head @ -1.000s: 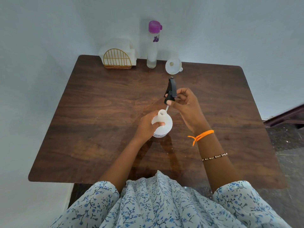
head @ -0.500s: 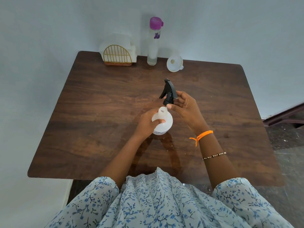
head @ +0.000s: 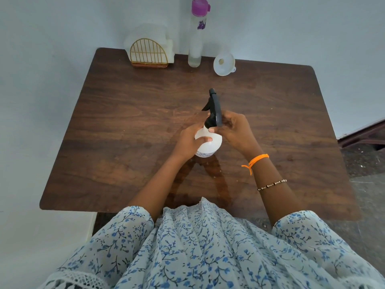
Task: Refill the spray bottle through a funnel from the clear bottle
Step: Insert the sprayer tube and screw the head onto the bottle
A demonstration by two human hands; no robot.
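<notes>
The left hand [head: 188, 142] wraps the white spray bottle [head: 208, 143], which stands at the table [head: 104, 142] centre. The right hand [head: 233, 130] pinches the black trigger head [head: 214, 109] at the neck. Turn the collar squarely and keep the bottle pressed down to prevent tipping (whether the head is seated cannot be told). The bottle's printed band is unreadable. At the far edge lies the funnel [head: 224, 64]; beside it stands the clear bottle [head: 195, 44], bearing an illegible purple mark.

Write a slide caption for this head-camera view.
Left hand steadies the white spray bottle while the right hand holds its black trigger head at the neck.
</notes>
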